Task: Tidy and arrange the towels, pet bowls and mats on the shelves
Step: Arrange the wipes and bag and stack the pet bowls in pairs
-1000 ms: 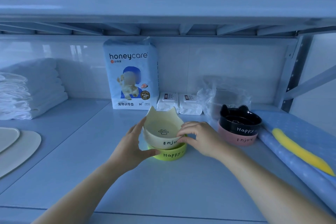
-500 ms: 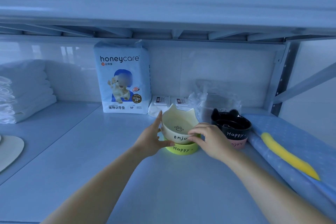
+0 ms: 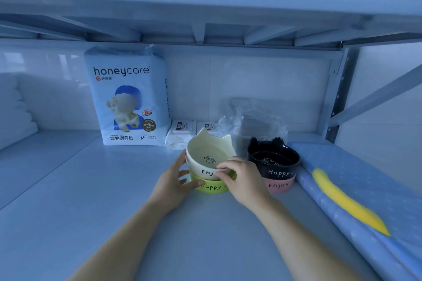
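now l grip (image 3: 171, 182) & r grip (image 3: 243, 178) both clasp cream bowl (image 3: 205, 150) atop green bowl (image 3: 212, 187).

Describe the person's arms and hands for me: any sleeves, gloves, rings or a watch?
The left hand and right hand are bare: no gloves, and no ring, watch or bracelet shows. Both forearms are bare too, with no sleeve in view down to the frame's bottom edge.
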The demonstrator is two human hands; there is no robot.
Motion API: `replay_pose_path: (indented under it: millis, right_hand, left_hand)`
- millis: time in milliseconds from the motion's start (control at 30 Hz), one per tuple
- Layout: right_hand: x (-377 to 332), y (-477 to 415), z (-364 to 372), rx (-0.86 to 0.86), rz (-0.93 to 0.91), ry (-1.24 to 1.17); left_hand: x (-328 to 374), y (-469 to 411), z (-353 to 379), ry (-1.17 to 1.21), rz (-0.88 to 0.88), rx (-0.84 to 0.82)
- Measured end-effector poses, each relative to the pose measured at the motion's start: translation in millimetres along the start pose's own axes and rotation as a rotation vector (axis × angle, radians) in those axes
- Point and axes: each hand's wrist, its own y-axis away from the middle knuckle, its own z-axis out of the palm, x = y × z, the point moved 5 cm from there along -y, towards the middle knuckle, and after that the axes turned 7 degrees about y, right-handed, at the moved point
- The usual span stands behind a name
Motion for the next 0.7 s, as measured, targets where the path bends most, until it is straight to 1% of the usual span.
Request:
replay_pose_path:
  millis: [133,367,700]
  right_hand:
    - [-1,0,0,0.013,-0.018,0.014]
    - [0,-1,1,0.030,-0.017,0.046]
    - [2,10,1,-0.067,-0.003,0.041]
  left_hand:
    - [0,-1,2,-0.052,0.012,0.023]
    - [2,-2,1,-0.058,0.025,0.040]
    - [11,-1,0,-0.083,0.033,0.022]
